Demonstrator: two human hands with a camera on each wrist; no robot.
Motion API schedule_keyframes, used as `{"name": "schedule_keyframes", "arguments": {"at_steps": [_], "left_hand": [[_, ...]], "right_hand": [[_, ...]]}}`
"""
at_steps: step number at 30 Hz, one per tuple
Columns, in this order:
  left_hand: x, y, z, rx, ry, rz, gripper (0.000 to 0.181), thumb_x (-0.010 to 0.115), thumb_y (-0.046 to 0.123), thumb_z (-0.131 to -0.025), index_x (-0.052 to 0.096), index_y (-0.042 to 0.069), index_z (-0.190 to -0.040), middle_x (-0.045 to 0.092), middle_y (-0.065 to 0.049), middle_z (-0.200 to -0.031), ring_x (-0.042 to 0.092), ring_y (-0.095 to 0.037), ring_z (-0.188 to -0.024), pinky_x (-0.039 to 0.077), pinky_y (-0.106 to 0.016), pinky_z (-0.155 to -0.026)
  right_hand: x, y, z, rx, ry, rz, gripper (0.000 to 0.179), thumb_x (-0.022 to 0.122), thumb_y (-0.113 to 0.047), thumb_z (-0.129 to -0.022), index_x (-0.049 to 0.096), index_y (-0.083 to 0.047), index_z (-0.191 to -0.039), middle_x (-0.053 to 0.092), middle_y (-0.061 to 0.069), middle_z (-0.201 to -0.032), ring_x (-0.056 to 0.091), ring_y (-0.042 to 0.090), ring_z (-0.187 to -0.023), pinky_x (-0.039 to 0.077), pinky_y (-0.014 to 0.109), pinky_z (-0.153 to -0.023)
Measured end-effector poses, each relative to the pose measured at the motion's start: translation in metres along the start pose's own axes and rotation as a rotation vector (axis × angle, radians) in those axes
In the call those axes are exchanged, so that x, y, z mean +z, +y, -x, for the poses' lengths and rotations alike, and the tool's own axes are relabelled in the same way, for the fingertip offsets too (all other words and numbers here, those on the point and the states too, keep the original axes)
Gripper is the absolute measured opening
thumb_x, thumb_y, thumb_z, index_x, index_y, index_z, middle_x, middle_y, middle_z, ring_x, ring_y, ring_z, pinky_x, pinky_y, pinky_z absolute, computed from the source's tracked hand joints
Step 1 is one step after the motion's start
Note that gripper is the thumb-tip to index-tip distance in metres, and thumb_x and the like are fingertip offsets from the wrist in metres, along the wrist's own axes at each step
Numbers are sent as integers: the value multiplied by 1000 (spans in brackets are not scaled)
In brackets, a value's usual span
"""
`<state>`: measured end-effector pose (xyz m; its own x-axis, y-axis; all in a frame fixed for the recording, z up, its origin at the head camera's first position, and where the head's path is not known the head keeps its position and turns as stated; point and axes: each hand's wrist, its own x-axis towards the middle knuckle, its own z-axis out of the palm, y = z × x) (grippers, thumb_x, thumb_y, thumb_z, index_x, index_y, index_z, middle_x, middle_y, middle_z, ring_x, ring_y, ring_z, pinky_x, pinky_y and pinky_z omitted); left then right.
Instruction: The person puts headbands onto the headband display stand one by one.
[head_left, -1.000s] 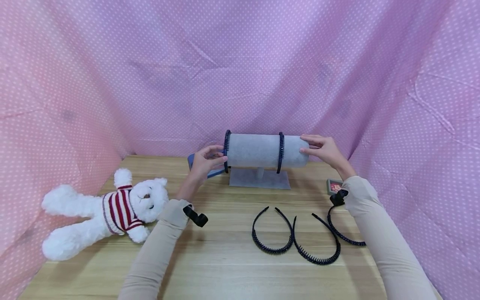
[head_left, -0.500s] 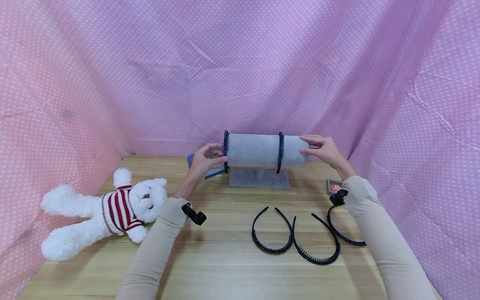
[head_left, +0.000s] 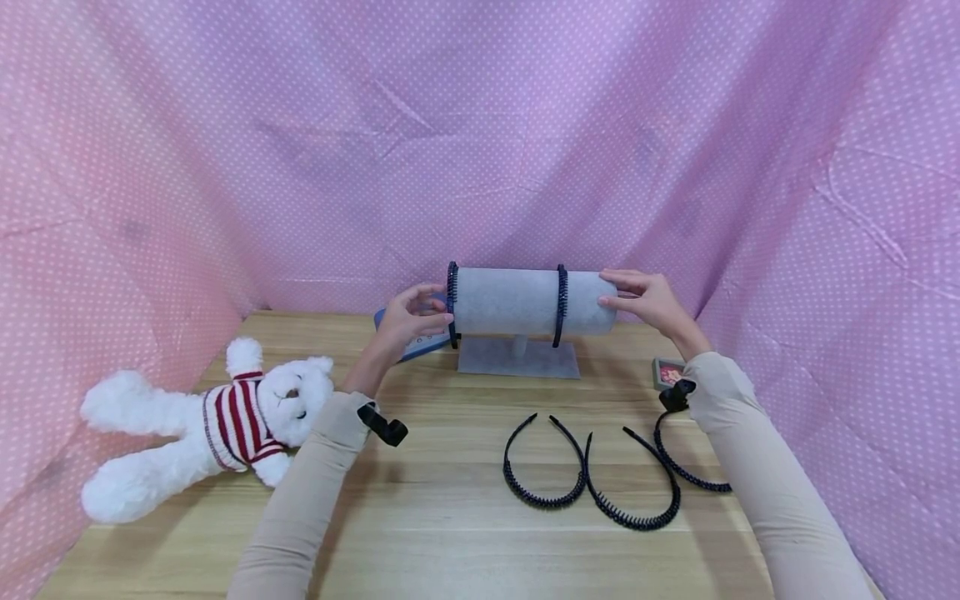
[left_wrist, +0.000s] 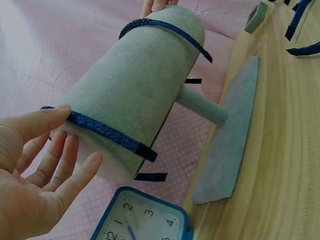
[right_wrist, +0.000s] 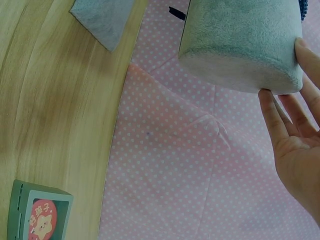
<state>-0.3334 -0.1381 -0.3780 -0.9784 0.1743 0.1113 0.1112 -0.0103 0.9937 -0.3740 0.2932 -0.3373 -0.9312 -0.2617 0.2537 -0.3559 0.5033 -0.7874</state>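
Observation:
A grey velvety T-bar display stand carries two dark toothed headbands around its horizontal roll. My left hand is at the roll's left end, its thumb on the left headband and its fingers by the end face. That headband sits right at the edge, its tips hanging below. The second headband is farther right along the roll. At the right end, my right hand holds the roll between thumb and fingertips.
Three more headbands lie on the wooden table, including the middle one; my right sleeve partly covers another. A blue clock stands behind my left hand. A white teddy bear lies left, a small green box right.
My left hand and forearm have shifted slightly left, and the left headband has slid a little toward the roll's end. The right hand stays in place.

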Motion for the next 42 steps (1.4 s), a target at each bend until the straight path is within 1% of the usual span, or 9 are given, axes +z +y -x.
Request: {"name": "schedule_keyframes", "arguments": {"at_steps": [3, 6, 9, 14, 18, 23, 28, 35, 42], "left_hand": [[-3, 3, -1, 2, -16, -15, 61, 75, 2, -90, 52, 8, -146, 59, -6, -117, 66, -15, -102, 61, -39, -93], [-7, 8, -4, 24, -24, -46, 62, 75, 4, -91, 50, 8, -148, 59, -11, -127, 65, -15, -105, 60, -38, -96], [-12, 14, -7, 48, -24, -75, 63, 75, 5, -91, 49, 8, -148, 58, -15, -137, 64, -16, -111, 57, -39, -100], [-21, 24, -14, 78, -42, -117, 59, 75, 10, -92, 52, 13, -147, 57, -14, -145, 59, -26, -128, 48, -45, -113], [-26, 29, -19, 76, -81, -135, 61, 75, 13, -92, 51, 11, -148, 52, -15, -151, 52, -32, -138, 39, -50, -120], [-28, 33, -24, 54, -107, -145, 61, 76, 15, -93, 51, 10, -148, 48, -15, -156, 44, -33, -145, 31, -54, -124], [-29, 32, -30, 36, -114, -155, 60, 77, 18, -92, 54, 15, -147, 50, -14, -155, 44, -31, -146, 28, -54, -125], [-29, 30, -38, 28, -145, -147, 58, 74, 20, -95, 53, 16, -149, 48, -13, -157, 40, -31, -149, 22, -56, -127], [-26, 28, -46, -17, -168, -136, 60, 71, 23, -97, 48, 19, -152, 43, -10, -160, 35, -28, -152, 20, -53, -128]], "right_hand": [[0, 0, 0, -2, -2, 5, 51, 79, -15, -91, 63, -9, -139, 55, 16, -150, 64, 13, -120, 51, 7, -90], [0, 0, 1, -3, -3, 6, 52, 79, -15, -91, 63, -9, -140, 55, 16, -150, 63, 4, -115, 51, 7, -90], [0, -1, 1, -2, -4, 4, 52, 78, -15, -91, 62, -9, -140, 55, 16, -150, 63, 1, -112, 51, 7, -89], [-1, -1, 2, 5, -7, 1, 53, 79, -15, -91, 62, -10, -141, 54, 16, -150, 63, 9, -118, 51, 7, -89], [-1, -2, 2, 5, -7, -1, 53, 79, -15, -91, 62, -9, -141, 54, 16, -150, 63, 20, -122, 52, 7, -89], [-1, -1, 2, 2, -9, -14, 53, 78, -14, -91, 61, -8, -141, 54, 17, -151, 62, 30, -126, 52, 8, -89], [0, -1, 2, 9, -15, -21, 54, 78, -14, -91, 61, -9, -141, 53, 17, -151, 58, 39, -130, 52, 8, -89], [-1, 0, 2, 6, -15, -29, 54, 78, -13, -91, 60, -8, -142, 52, 18, -152, 57, 38, -131, 51, 7, -90], [0, 1, 1, 12, -18, -39, 54, 78, -12, -91, 60, -7, -142, 51, 18, -152, 57, 38, -131, 51, 8, -90]]}}
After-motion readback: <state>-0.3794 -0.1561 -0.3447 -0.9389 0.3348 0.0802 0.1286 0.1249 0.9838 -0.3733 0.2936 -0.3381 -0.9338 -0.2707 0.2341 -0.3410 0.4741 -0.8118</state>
